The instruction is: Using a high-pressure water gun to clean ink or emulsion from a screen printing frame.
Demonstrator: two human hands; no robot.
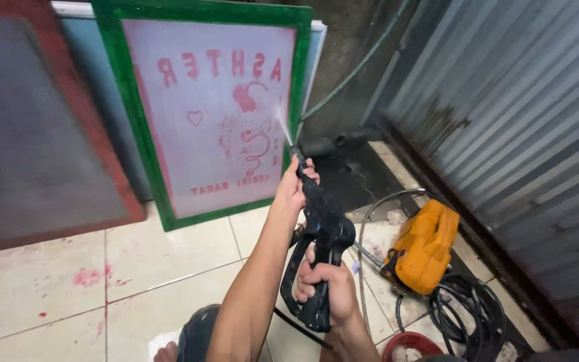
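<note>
With the right hand (326, 291) clamped on the grip of the black plastic spray gun (319, 231) and left-hand fingers (294, 184) wrapped round its barrel, the jet is best held steady across the green-framed printing screen (209, 114) leaning on the wall.

Person's own body as seen from the head camera.

Two bare forearms rise from the lower edge, with no sleeve, glove, watch or ring visible on either; the left hand (294, 182) lies farther up and the right hand (327, 289) nearer the lower edge. Below the left forearm a knee (198, 330) shows in dark grey fabric, and beside it the toes of a bare foot (165, 352) reach the frame's edge.
</note>
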